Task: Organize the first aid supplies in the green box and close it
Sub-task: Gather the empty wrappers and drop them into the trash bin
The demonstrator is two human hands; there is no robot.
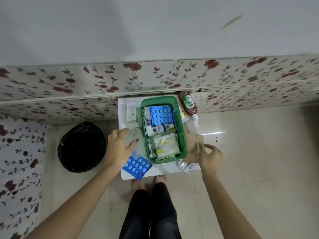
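The green box (183, 135) stands open on a small white table (124, 107), filled with a blue blister pack (161, 115), a small white roll (160, 128), cotton swabs (164, 141) and packets. My left hand (119, 147) rests on a clear plastic bag (136, 137) just left of the box, fingers spread over it. My right hand (209, 155) hovers at the box's right side over a brown paper piece (190, 144), fingers apart, holding nothing. A second blue blister pack (137, 167) lies at the table's front left corner.
A brown antiseptic bottle (188, 105) lies behind the box on the right. A white carton (131, 111) lies at the back left, a foil strip (185, 166) at the front right. A black bin (82, 147) stands left of the table. A floral mattress (155, 78) runs behind.
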